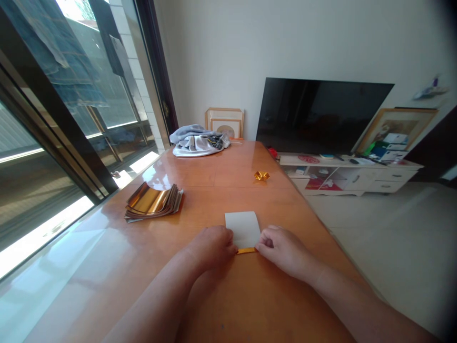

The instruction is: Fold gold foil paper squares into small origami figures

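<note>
A small sheet of paper [243, 227], white side up with a gold strip folded along its near edge, lies on the wooden table [221, 290]. My left hand [213, 245] is curled, its fingertips pinching the fold at the sheet's left corner. My right hand [282, 248] pinches the same fold at the right corner. A stack of curled gold foil sheets [153, 202] sits to the left. A small folded gold piece [262, 176] rests further back on the table.
A bundle of grey cloth [198, 141] lies at the table's far end, before a picture frame [224, 122]. Glass sliding doors [67, 114] run along the left. To the right stand a dark television [317, 114] and a cluttered white low cabinet [353, 174].
</note>
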`<state>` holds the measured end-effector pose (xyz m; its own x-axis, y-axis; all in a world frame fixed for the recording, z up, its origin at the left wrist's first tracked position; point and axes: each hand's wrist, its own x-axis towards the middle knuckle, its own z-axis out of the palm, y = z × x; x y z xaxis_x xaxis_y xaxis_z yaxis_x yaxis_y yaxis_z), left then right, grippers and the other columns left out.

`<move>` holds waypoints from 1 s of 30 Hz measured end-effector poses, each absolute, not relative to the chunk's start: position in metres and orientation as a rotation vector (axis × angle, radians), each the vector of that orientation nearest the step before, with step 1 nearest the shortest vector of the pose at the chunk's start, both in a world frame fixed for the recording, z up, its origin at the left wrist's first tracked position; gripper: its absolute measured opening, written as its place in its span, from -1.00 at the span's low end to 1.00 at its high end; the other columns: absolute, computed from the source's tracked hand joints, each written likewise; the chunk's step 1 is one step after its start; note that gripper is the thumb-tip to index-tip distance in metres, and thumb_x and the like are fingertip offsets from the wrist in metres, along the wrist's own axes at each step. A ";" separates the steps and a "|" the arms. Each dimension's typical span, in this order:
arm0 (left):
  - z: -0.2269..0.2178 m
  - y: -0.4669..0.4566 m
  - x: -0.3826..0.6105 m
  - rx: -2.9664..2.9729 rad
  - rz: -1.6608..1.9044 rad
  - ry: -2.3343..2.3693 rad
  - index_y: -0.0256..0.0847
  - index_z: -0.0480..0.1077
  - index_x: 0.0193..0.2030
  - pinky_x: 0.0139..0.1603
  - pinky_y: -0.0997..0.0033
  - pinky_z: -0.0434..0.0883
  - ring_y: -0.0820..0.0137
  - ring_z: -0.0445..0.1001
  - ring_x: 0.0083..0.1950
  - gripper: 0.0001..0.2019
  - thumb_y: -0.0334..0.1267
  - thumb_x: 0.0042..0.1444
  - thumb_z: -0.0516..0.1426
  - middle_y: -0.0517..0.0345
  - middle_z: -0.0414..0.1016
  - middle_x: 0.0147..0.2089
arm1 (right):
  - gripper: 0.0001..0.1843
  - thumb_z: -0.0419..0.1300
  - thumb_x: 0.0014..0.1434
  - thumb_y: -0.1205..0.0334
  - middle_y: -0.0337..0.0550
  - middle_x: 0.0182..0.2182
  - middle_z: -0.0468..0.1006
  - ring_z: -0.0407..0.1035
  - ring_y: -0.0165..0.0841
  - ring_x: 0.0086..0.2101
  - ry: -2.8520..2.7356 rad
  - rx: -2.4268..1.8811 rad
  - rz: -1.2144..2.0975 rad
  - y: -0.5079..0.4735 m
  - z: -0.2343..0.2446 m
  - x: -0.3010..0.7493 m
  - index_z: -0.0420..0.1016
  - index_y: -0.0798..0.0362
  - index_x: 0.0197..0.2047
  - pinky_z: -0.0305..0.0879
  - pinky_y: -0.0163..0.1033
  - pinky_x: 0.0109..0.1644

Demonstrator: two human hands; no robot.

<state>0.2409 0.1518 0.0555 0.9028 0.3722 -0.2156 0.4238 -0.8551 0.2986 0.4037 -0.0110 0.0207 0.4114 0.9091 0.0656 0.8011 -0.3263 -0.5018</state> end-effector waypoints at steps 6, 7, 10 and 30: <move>0.061 0.151 0.241 2.740 -0.226 0.573 -0.19 0.52 -0.36 -0.27 0.36 0.32 0.25 0.51 -0.27 -0.76 -0.19 0.17 0.05 -0.01 0.59 -0.24 | -0.83 0.21 0.15 0.18 -0.22 -0.42 0.50 0.35 -0.33 -0.34 -1.455 -2.211 0.306 -0.011 0.020 0.404 0.44 0.00 -0.46 0.11 -0.30 -0.33; 0.063 0.151 0.241 2.738 -0.229 0.576 -0.19 0.52 -0.36 -0.27 0.36 0.31 0.25 0.51 -0.27 -0.75 -0.21 0.17 0.03 -0.02 0.59 -0.24 | -0.83 0.21 0.15 0.18 -0.22 -0.42 0.50 0.35 -0.33 -0.34 -1.454 -2.212 0.305 -0.010 0.020 0.403 0.44 0.00 -0.47 0.11 -0.30 -0.33; 0.066 0.153 0.241 2.706 -0.244 0.594 -0.21 0.52 -0.37 -0.31 0.37 0.30 0.26 0.52 -0.27 -0.70 -0.26 0.19 -0.03 -0.05 0.60 -0.25 | -0.82 0.21 0.15 0.18 -0.22 -0.42 0.50 0.35 -0.33 -0.34 -1.449 -2.216 0.303 -0.010 0.021 0.402 0.43 0.00 -0.47 0.10 -0.29 -0.33; 0.063 0.151 0.239 2.803 -0.222 0.528 -0.15 0.41 -0.32 -0.15 0.28 0.28 0.27 0.48 -0.24 -0.83 -0.11 0.15 0.12 0.12 0.56 -0.26 | -0.83 0.23 0.16 0.17 -0.24 -0.42 0.49 0.34 -0.37 -0.35 -1.454 -2.181 0.289 -0.011 0.016 0.405 0.46 0.00 -0.44 0.07 -0.30 -0.33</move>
<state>0.2389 0.1515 0.0626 0.9214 0.3331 -0.2002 0.3761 -0.8941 0.2434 0.4055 -0.0115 0.0164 0.4072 0.9082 0.0963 0.8024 -0.3054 -0.5127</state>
